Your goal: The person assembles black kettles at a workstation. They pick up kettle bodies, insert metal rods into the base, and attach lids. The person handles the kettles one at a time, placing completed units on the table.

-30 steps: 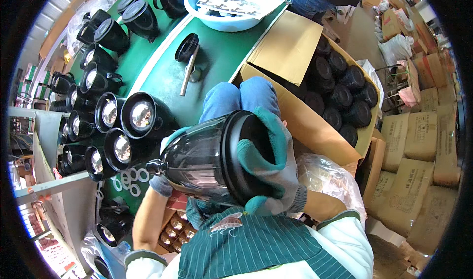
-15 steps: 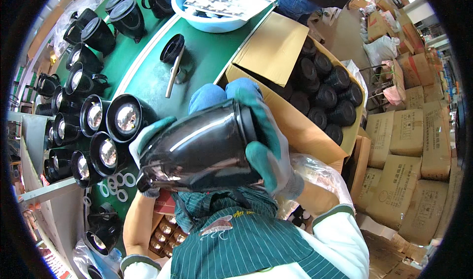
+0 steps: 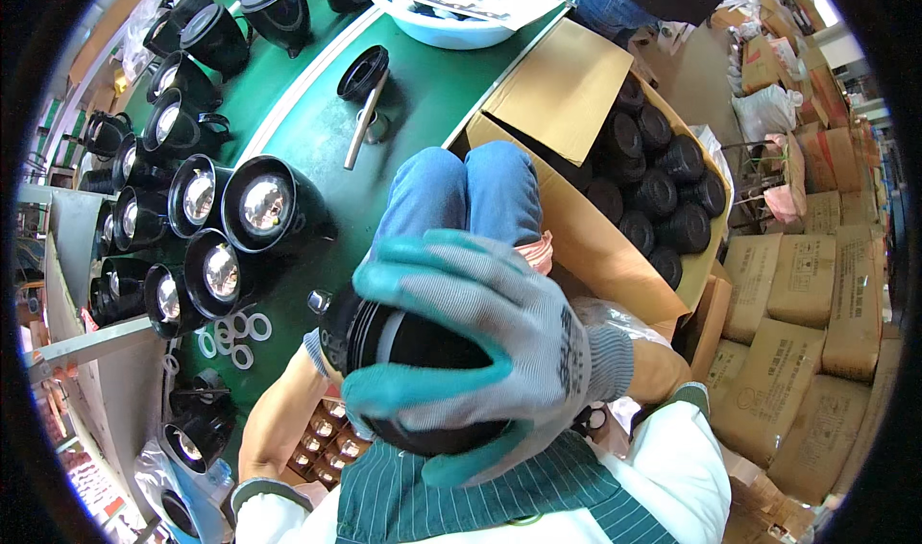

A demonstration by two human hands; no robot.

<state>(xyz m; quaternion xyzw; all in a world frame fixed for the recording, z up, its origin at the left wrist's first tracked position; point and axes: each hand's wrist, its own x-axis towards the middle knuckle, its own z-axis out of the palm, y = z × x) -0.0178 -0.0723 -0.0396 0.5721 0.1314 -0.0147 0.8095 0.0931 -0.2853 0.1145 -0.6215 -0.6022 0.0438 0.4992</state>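
Observation:
Close under the camera I hold a black kettle body over my lap. My right hand, in a grey glove with green fingers, lies spread over its top and grips it. My left hand is almost hidden under the kettle body; only a bit of glove cuff and the bare forearm show. A small metal part sticks out at the kettle's left side. My knees in blue jeans are just beyond it.
Several black kettle bodies with shiny insides stand on the green bench at left, with white rings beside them. An open cardboard box of black lids is at right. A blue basin stands behind.
The kettle body has turned and come up closer to the camera. My right hand has shifted from its side to cover its top, hiding most of it.

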